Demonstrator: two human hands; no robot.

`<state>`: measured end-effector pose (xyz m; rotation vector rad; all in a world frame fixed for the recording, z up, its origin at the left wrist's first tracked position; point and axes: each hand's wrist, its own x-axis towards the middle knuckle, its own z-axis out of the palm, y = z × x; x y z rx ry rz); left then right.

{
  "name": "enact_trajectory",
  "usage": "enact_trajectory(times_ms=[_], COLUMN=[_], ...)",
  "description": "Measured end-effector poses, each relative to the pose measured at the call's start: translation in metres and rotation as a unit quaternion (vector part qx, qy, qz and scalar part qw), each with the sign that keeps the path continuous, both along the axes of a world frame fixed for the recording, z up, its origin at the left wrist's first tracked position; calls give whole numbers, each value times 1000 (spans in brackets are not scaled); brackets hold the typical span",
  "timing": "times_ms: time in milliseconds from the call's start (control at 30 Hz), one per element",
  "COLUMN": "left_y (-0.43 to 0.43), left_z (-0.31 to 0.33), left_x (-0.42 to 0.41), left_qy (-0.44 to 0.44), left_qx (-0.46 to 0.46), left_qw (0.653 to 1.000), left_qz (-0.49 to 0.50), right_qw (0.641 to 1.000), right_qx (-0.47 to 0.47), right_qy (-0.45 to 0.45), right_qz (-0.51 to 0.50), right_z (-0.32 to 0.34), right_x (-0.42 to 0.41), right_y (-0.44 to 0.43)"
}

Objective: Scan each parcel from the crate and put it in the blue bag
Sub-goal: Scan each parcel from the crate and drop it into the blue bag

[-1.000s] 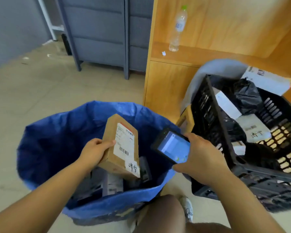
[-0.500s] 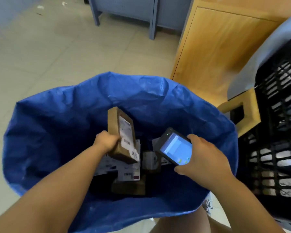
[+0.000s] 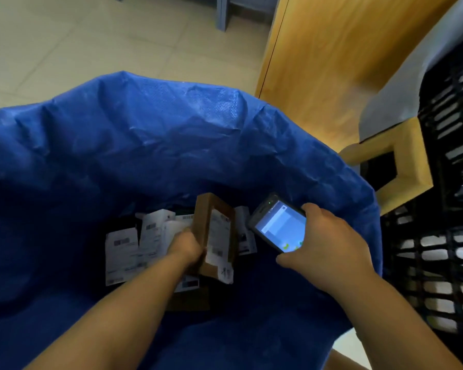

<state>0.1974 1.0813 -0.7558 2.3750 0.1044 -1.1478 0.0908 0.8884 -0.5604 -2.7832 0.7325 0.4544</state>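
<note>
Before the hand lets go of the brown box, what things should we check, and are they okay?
1. Brown box is inside the blue bag, down near the pile: ok.
2. Left hand has a firm hold on the box: ok.
3. Room to land: white-labelled parcels lie below and beside it, with space on top: ok.
4. Box was scanned: the scanner screen is lit, but its words are too blurry: cannot tell.
5. Right hand holds the scanner away from the box's drop path: ok.
6. Black crate is close by for the next parcel: ok.
</note>
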Motion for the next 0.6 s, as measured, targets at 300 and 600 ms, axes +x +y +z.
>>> enact_trajectory(times_ms=[300,600], left_y=[-1,-7], left_z=[23,141], left_x=[-9,-14], left_qy=[12,-146], left_qx=[57,-21], left_qw=[970,951], left_qz=[-235,-270], right_qw=[1000,995], right_qx=[8,-30], right_qy=[-5,-91], right_qz=[-7,-16], right_z=[25,119], right_x=[-6,-46], right_y=[-6,-1])
